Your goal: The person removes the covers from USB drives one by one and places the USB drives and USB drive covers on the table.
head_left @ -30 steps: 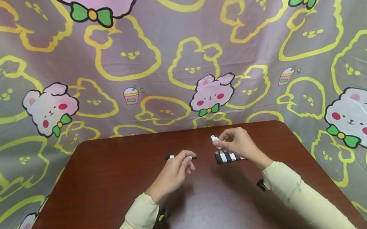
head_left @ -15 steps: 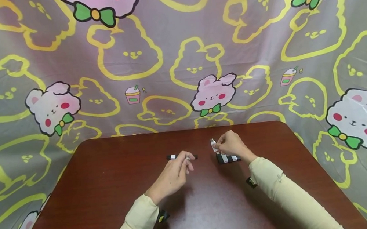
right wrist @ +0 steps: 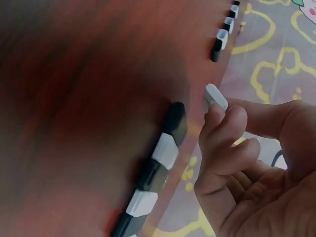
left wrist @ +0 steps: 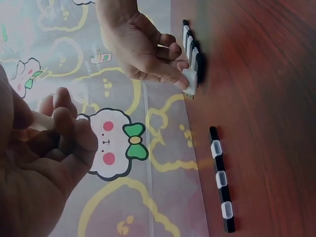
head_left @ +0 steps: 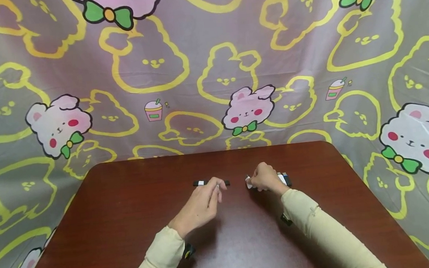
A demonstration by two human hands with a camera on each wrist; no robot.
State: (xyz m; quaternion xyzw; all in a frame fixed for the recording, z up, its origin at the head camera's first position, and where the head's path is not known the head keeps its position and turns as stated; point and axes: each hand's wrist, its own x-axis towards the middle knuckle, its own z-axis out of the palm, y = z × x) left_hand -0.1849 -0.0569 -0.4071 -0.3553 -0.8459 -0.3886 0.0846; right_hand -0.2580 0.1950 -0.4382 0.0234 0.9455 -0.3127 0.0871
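Observation:
My right hand [head_left: 264, 177] pinches a white USB flash drive [left wrist: 190, 79] between thumb and fingertips; its metal plug shows in the left wrist view. The drive is at the left end of a row of black and white flash drives [right wrist: 165, 150], which the hand partly covers in the head view. My left hand [head_left: 203, 206], fingers curled, pinches a small white piece [left wrist: 42, 121], possibly a cap, mostly hidden by the fingers. Beyond that hand lies a line of small black and white caps [left wrist: 221, 178], partly covered by it in the head view.
Both rows lie on a dark red-brown wooden table [head_left: 130, 228] with rounded far corners. Behind it hangs a grey cloth [head_left: 179, 90] printed with cartoon animals. Each wrist wears a dark strap, and the sleeves are pale yellow.
The right hand has moved down and left with the white flash drive, from above the row to its left end near the table. My left hand has stayed nearly still.

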